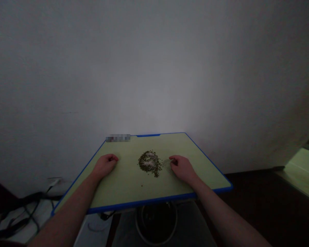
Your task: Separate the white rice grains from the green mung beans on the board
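A pile of small dark brown-green grains (144, 166) mixed with a pale, whitish material lies in the middle of a light yellow-green board (126, 190) with a blue rim. My left hand (105, 166) rests on the board left of the pile, fingers curled in, nothing visible in them. On the pile's right side, my right hand (180, 168) has its thumb and fingers closed around a small clear, see-through thing (166, 162). Its outline is faint and reaches toward the grains; its kind cannot be made out. One stray grain (141, 186) lies nearer the front edge.
A plain grey wall (154, 75) rises right behind the board. Below its front edge stands a round pot-like container (157, 223) with a pale rim. Cables (31, 212) lie at lower left. A light surface (304, 171) is at far right.
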`<state>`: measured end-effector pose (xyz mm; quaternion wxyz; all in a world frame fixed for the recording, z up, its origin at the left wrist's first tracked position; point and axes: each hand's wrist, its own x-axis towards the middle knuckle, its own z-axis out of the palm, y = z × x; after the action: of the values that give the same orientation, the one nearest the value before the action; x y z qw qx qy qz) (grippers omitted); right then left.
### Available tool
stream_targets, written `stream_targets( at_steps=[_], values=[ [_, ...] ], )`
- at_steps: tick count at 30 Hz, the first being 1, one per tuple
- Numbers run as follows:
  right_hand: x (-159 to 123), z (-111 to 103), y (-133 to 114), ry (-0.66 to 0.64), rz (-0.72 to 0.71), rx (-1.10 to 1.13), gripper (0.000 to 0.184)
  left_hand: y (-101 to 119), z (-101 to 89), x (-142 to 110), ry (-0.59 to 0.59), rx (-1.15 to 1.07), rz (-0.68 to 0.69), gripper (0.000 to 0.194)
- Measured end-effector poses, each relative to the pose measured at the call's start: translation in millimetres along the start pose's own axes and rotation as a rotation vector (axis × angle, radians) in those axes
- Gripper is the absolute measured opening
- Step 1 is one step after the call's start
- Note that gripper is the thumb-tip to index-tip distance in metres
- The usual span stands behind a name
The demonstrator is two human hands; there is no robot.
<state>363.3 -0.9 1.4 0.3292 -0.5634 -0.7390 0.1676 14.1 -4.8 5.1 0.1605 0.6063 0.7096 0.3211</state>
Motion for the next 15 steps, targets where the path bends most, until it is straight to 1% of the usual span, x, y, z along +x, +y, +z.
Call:
stream_targets(
  at_steps=[4,7,11,15],
  values=[
    [-5,4,-10,-0.039,-0.036,0.014,0.031,3,-1.0,-1,-0.010,0.003,-0.004,0.019],
    [-8,3,-15,-0.055,-0.045,0.037,0.029,3,-1.6,-1,-0.003,0.016,-0.003,0.019],
    [-12,-6,-12,-0.055,-0.025,0.065,0.031,2,-1.8,0,-0.002,0.022,-0.002,0.020],
    [-23,-10,-9,-0.067,-0.013,0.084,0.031,3,-1.9,0,-0.006,0.032,-0.015,0.020]
  ],
)
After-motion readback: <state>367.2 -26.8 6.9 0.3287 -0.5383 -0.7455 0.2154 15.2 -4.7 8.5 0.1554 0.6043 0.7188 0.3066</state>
